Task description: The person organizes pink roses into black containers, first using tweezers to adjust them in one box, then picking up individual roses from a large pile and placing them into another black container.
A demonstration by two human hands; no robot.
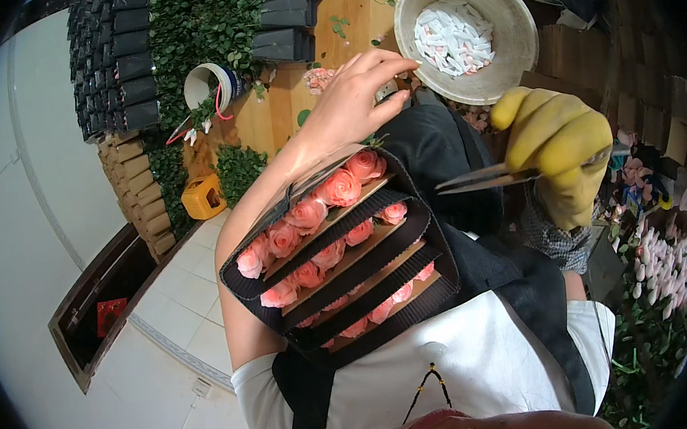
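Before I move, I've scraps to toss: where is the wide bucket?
In the head view, the wide bucket is at the top, right of centre, near the left hand.

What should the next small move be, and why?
Probably turn the slim metal tool aside: the gloved right hand holds it with its tips pointing toward the black-wrapped roses resting against the left arm.

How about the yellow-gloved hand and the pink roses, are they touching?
Apart. The head view shows the yellow-gloved right hand off to the right of the pink roses, with dark clothing showing in the gap between them.
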